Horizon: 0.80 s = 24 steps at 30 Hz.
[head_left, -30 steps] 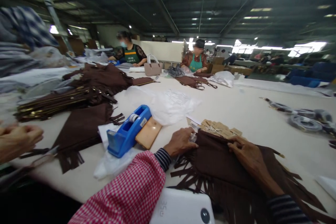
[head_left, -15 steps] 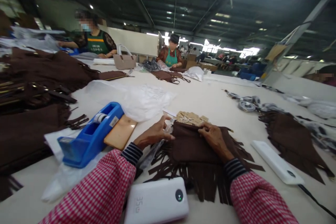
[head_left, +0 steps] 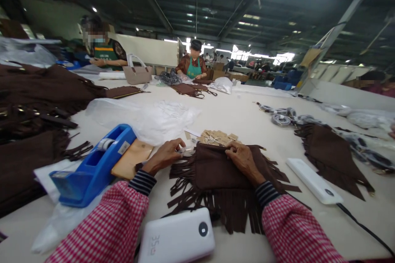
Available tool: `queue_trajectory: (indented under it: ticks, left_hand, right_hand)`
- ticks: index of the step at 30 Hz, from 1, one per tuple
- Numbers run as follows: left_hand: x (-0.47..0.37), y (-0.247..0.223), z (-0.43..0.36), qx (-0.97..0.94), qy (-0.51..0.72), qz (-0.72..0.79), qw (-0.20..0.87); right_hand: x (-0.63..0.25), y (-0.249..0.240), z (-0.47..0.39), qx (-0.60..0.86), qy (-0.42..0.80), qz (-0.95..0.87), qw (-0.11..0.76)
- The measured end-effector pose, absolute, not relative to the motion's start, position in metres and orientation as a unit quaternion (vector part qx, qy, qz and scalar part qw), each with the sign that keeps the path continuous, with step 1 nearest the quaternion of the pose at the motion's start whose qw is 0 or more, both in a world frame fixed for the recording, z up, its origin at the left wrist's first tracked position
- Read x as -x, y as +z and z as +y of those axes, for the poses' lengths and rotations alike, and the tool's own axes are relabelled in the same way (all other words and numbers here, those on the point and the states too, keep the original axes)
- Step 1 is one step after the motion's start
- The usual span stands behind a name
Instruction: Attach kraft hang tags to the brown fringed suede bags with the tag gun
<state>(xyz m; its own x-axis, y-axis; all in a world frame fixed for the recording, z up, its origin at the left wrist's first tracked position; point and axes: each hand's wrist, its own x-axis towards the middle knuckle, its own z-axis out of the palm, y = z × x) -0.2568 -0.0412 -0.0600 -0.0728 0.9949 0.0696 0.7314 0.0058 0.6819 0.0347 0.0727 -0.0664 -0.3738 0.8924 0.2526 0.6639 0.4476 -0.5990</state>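
A dark brown fringed bag (head_left: 225, 172) lies flat in front of me, its fringe spread left, right and toward me. My right hand (head_left: 243, 160) pinches the bag's top edge near its middle. Left of the bag, my left hand (head_left: 166, 154) has its fingers closed on a clear plastic piece (head_left: 187, 151). Tan paper tags (head_left: 217, 137) with white strings lie just beyond the bag's top edge.
A blue tape dispenser (head_left: 92, 168) and an orange-tan flat piece (head_left: 132, 158) are at left. White power banks (head_left: 179, 236) lie near me and at right. Brown bags (head_left: 333, 154) and wrapped straps (head_left: 280, 117) sit right, with more bags piled left. Two people work across the table (head_left: 228, 111).
My left hand has moved away from the bag's left edge, with the clear plastic now between its fingers. My right hand stays on the top edge. The view has shifted slightly right.
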Motion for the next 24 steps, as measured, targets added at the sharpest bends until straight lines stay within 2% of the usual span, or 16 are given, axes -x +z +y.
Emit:
queue_trajectory:
  ticks: [6, 13, 15, 20, 24]
  left_hand:
    - [0.251, -0.058, -0.041, -0.666, 0.324, 0.628, 0.241]
    - [0.252, -0.051, -0.045, -0.662, 0.332, 0.536, 0.406]
    - [0.250, -0.050, -0.046, -0.675, 0.311, 0.546, 0.387]
    - [0.248, -0.049, -0.048, -0.707, 0.236, 0.616, 0.255]
    - [0.233, -0.059, -0.043, -0.701, 0.263, 0.624, 0.226]
  right_hand:
    - [-0.034, -0.052, 0.074, 0.485, 0.233, -0.805, 0.249]
    - [-0.046, -0.013, 0.059, 0.532, 0.180, -0.807, 0.180]
    - [-0.043, -0.019, 0.056, 0.533, 0.152, -0.818, 0.154]
    - [-0.027, -0.059, 0.049, 0.538, 0.023, -0.836, 0.106]
    - [-0.024, -0.070, 0.047, 0.535, 0.018, -0.838, 0.107]
